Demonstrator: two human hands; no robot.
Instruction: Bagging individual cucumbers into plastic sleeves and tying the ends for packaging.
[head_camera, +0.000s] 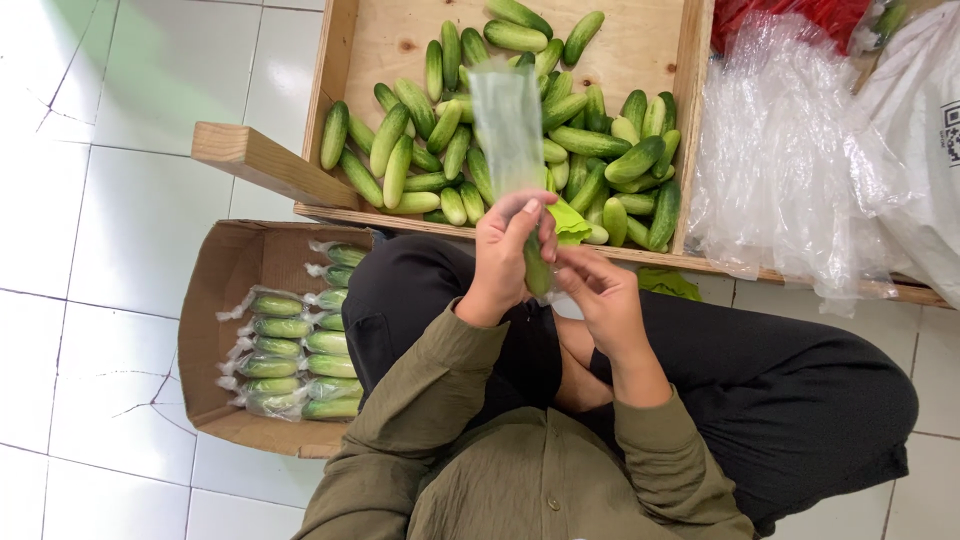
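My left hand (508, 252) pinches a long clear plastic bag (508, 125) that stands up over the crate. A green cucumber (537, 272) sits in the bag's lower end, between both hands. My right hand (600, 295) grips the bag and cucumber from the right side. A folded green label or leaf-like piece (570, 220) shows just above my right fingers. Behind the hands a wooden crate (345, 45) holds several loose cucumbers (590, 142).
A cardboard box (215, 300) on the left holds several bagged cucumbers (285, 350). A wooden plank (262, 160) juts from the crate's corner. Crumpled clear plastic sheeting (790, 160) lies at the right. I sit cross-legged on a white tiled floor (110, 200).
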